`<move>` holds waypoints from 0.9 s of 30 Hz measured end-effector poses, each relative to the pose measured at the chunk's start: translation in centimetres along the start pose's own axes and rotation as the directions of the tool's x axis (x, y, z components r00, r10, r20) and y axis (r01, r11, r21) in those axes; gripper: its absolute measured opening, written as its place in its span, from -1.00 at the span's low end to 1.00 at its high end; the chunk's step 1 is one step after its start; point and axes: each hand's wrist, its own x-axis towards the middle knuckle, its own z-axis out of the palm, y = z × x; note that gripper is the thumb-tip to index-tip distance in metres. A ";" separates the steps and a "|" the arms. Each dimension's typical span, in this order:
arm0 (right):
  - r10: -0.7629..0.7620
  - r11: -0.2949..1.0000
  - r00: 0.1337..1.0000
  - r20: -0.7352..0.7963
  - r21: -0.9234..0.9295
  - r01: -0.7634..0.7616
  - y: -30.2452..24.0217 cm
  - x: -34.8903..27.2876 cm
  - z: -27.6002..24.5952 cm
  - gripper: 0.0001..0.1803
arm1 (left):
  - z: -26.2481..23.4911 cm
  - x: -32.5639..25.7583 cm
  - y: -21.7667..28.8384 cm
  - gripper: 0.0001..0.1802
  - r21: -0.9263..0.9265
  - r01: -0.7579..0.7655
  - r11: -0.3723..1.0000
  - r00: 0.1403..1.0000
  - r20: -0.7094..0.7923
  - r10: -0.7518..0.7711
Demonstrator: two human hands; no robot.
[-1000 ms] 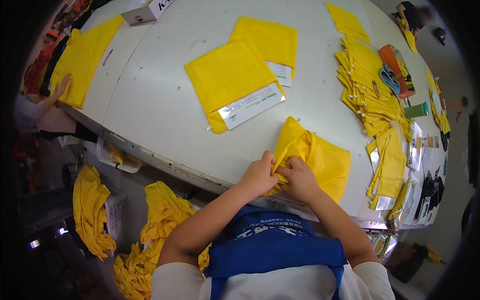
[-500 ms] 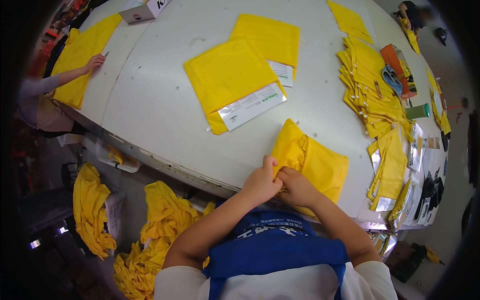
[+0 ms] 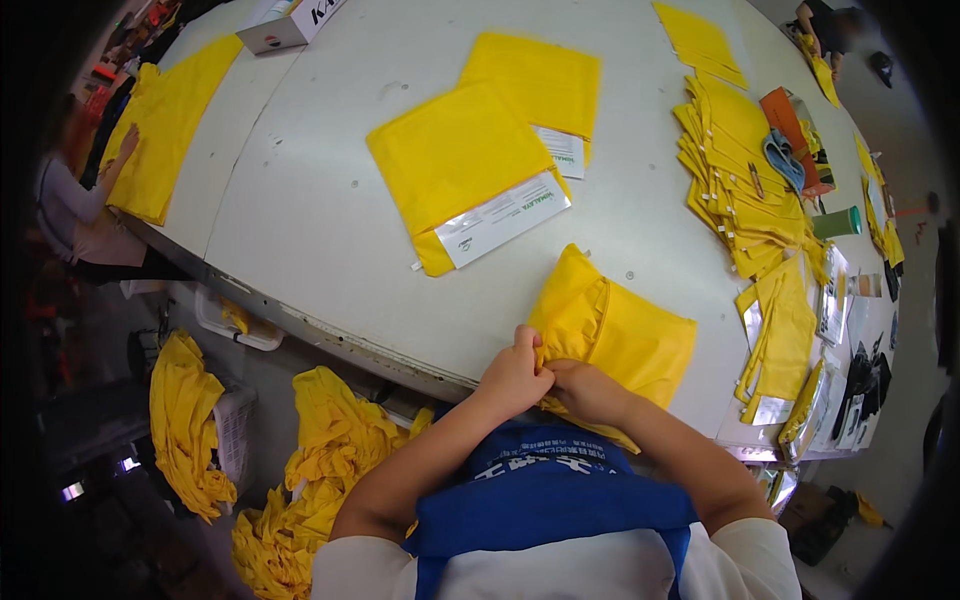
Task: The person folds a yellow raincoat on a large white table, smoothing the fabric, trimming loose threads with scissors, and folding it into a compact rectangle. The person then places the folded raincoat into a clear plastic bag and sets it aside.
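A yellow cloth pouch (image 3: 640, 345) lies at the near edge of the table, its left side bunched up. My left hand (image 3: 515, 375) is closed on the bunched cloth at its left edge, thumb on top. Beside it, almost touching, my right hand (image 3: 590, 390) is closed on the same pouch. Fingertips of both hands are partly hidden in the folds. Farther off lies a flat folded yellow garment (image 3: 460, 150) with a white printed card (image 3: 505, 217) at its near edge. Partly under it is another yellow folded piece (image 3: 545, 80).
At the right, yellow pouches (image 3: 740, 170) lie in a fanned pile next to an orange box (image 3: 785, 115) and a green cylinder (image 3: 837, 222). A white box (image 3: 285, 28) stands at the far left. Heaped yellow cloth (image 3: 330, 430) sits below the table. Another person (image 3: 85, 195) works at the left.
Both hands have shifted slightly left with the pouch's bunched edge, and the pouch has spread a little that way. The person at the left has drawn their arm back.
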 end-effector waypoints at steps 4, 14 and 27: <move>-0.157 0.957 0.847 -0.508 -0.291 0.003 -0.7 0.6 -0.9 -0.68 | -1.0 -0.3 1.3 -0.57 0.243 -0.015 0.970 0.994 -0.103 0.041; -0.080 0.658 0.900 -0.428 -0.701 -0.275 2.1 3.6 0.6 -0.23 | 1.5 3.8 1.4 -0.90 0.322 -0.174 0.931 0.948 -0.200 0.246; -0.057 0.817 0.832 -0.552 -0.505 -0.279 2.2 -1.8 0.9 -0.23 | 2.4 3.9 2.3 -0.86 0.211 -0.117 0.970 0.988 -0.074 0.135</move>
